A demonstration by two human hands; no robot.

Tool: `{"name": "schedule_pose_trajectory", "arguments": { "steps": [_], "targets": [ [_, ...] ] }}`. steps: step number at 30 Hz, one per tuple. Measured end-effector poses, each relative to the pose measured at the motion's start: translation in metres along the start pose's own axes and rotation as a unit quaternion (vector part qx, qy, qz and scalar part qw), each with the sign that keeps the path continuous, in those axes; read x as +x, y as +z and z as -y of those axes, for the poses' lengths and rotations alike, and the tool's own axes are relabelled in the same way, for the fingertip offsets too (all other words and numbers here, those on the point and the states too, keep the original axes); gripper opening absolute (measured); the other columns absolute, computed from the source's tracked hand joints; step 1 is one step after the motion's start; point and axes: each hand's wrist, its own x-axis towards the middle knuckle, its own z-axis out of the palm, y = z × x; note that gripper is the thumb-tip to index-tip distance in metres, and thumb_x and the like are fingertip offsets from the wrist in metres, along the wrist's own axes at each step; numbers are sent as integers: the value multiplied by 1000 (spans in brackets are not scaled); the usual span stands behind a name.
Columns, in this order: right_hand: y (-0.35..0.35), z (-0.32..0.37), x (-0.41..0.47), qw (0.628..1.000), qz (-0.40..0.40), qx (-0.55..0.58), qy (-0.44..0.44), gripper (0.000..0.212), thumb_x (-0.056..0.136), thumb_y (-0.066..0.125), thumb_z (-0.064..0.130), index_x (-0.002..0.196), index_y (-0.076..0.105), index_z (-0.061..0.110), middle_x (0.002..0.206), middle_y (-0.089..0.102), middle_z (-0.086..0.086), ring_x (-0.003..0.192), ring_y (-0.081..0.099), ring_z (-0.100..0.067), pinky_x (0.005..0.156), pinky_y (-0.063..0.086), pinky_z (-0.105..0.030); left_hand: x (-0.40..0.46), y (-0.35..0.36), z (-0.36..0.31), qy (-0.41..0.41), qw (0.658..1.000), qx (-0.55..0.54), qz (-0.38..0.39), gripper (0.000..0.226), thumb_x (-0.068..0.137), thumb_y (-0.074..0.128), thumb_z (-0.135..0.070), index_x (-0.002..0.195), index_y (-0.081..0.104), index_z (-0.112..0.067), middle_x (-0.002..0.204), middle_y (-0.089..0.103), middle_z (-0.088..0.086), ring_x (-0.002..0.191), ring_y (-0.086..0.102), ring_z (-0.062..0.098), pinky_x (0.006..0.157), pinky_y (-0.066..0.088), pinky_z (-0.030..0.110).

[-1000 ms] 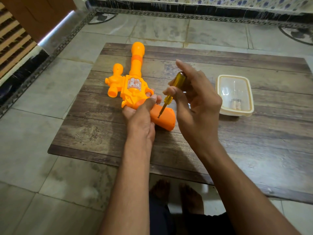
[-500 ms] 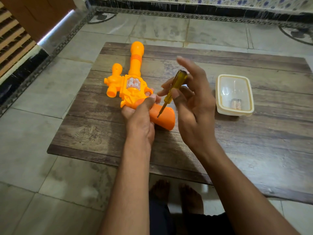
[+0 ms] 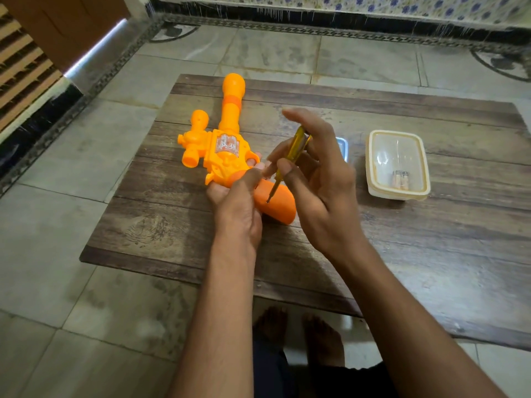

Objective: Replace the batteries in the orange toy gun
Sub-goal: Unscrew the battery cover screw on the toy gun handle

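Toy gun (image 3: 227,150): orange plastic, lying flat on a low wood table (image 3: 431,254), approx. centre-left; barrel points to 12 o'clock, grip angles to 5 o'clock.
Grip (image 3: 277,203): darker orange, smooth; likely holds the battery bay, though no lid seam shows.
Left hand (image 3: 238,208): at 6 o'clock of the gun body, fingers curled round the body where it meets the grip, thumb on top, pinning it down.
Screwdriver (image 3: 290,156): yellow see-through handle, thin shaft, tip touching the grip face, prob. on a screw; screw too small to tell.
Right hand (image 3: 321,182): at 3 o'clock of the gun; thumb and middle fingers pinch the handle, index finger straight and lifted clear.
Handling (judgement): hollow plastic, so light, stiff, a bit slick; would skid or spin under driver pressure. Best held at the body/grip junction, as now. Thin shell could crack if squeezed hard.
Tub (image 3: 373,179): clear w/ cream rim, at 3 o'clock, well apart from the gun; two batteries (image 3: 400,178) inside.
Metal tray (image 3: 343,146): small, mostly hidden behind right hand.
Floor (image 3: 57,225): grey tiles; bare feet (image 3: 298,331) at 6 o'clock under the table edge.
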Motion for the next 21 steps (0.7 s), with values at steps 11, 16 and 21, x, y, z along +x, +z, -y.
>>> {"name": "schedule_pose_trajectory", "arguments": {
  "steps": [11,16,21],
  "targets": [
    [5,-5,-2,998,11,4,56,47,97,54,-5,127,34,25,105,66,-7,79,71,-32,72,56,-59,4,-2,-1,-22,1000,7,-10,54,80,67,20,129,63,-1,120,73,25,112,72,42,101,53,63],
    [8,-6,0,998,-21,-48,21,59,94,56,-5,142,39,24,107,51,15,79,70,-29,71,56,-53,3,-1,-2,-15,1000,7,-3,38,83,68,19,98,64,-16,100,75,15,81,76,23,85,61,49],
    [-4,-3,3,998,-27,-59,4,72,88,64,-12,150,36,10,101,58,-9,89,66,-32,76,59,-45,6,-2,-1,-12,1000,5,7,33,86,68,17,102,64,-12,104,74,20,75,76,22,93,61,54]
  ]
}}
